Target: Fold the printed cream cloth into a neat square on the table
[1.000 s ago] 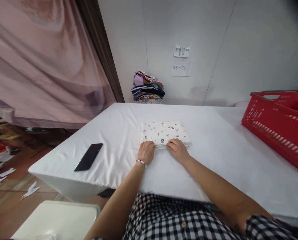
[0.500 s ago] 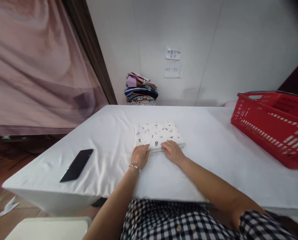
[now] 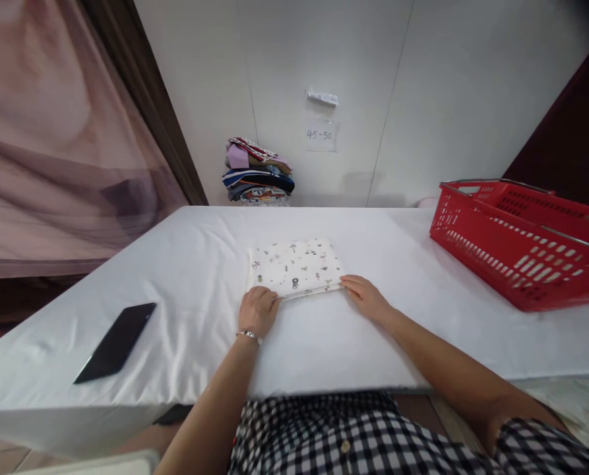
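Observation:
A white folded cloth (image 3: 299, 264) with small dark printed motifs lies flat on the white-covered table (image 3: 324, 356). My left hand (image 3: 258, 311), with a bracelet at the wrist, is closed at the cloth's near left corner; its fingertips are partly hidden. At the near right corner, my right hand (image 3: 366, 295) pinches the edge between thumb and fingers. Several layers show along the near edge between the two hands.
A black phone-like slab (image 3: 116, 343) lies at the left of the table. To the right stands a red plastic basket (image 3: 512, 244). Behind the far edge rises a pile of folded fabrics (image 3: 258, 173) by the wall, under a paper sign (image 3: 321, 135). A pink curtain (image 3: 51, 132) hangs left.
My right hand has slid rightward along the near edge to the cloth's corner, and the hands are farther apart. The near edge looks straighter. The whole view has shifted slightly.

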A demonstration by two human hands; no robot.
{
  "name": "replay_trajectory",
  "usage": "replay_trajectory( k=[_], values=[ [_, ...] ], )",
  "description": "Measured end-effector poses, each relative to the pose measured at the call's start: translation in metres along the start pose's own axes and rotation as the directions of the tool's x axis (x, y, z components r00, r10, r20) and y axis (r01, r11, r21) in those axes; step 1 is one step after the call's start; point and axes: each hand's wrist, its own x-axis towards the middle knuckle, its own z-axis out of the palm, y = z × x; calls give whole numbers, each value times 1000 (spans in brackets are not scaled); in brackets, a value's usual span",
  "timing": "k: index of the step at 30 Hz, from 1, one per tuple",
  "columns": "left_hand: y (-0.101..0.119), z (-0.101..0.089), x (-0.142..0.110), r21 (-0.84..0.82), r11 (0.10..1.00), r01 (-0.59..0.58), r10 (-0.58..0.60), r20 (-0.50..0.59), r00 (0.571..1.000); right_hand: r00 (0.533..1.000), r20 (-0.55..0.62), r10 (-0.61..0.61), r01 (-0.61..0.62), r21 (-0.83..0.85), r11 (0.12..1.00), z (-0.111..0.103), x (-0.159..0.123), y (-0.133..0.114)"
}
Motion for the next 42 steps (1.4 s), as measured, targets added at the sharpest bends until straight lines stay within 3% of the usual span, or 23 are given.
replay_trajectory(
  k=[3,6,10,13,17,20,23,26,27,29,32,37,39,42],
  values=[
    [0,-6,-1,35,997,75,-74,-37,997,996,-48,79,-78,32,996,2,5,-4],
    [1,-9,-1,71,988,138,-135,-47,990,992,-110,68,-65,30,997,6,23,-16],
    [3,-8,-2,90,980,178,-175,-32,984,998,48,-32,35,-59,998,15,40,-27],
    [2,-7,-5,53,972,228,-228,-18,974,983,180,-22,53,-169,984,27,37,-26],
    [1,-9,-2,24,942,335,-335,-10,942,981,192,-36,78,-217,973,39,28,-17],
    [6,-14,13,58,913,404,-405,8,914,984,173,-41,78,-216,973,41,26,-15],
    [14,-15,38,98,928,360,-363,7,932,985,167,-44,82,-222,972,42,26,-15],
    [16,-6,54,121,958,259,-272,98,957,985,168,-47,87,-239,967,42,27,-14],
    [14,-1,56,132,952,276,-295,157,943,984,170,-49,90,-243,966,42,27,-14],
    [7,8,53,153,913,378,-406,279,870,983,177,-57,99,-240,966,42,26,-14],
    [-3,18,43,157,874,460,-484,359,798,981,186,-63,105,-223,969,40,25,-14],
    [-5,20,39,147,875,462,-482,358,800,968,252,1,39,-151,988,34,35,-12],
    [-4,20,40,147,876,459,-480,354,803,965,258,51,-23,-111,994,31,53,-11],
    [-2,19,41,158,875,458,-483,352,802,979,168,115,-105,-65,992,29,93,-13]
  ],
)
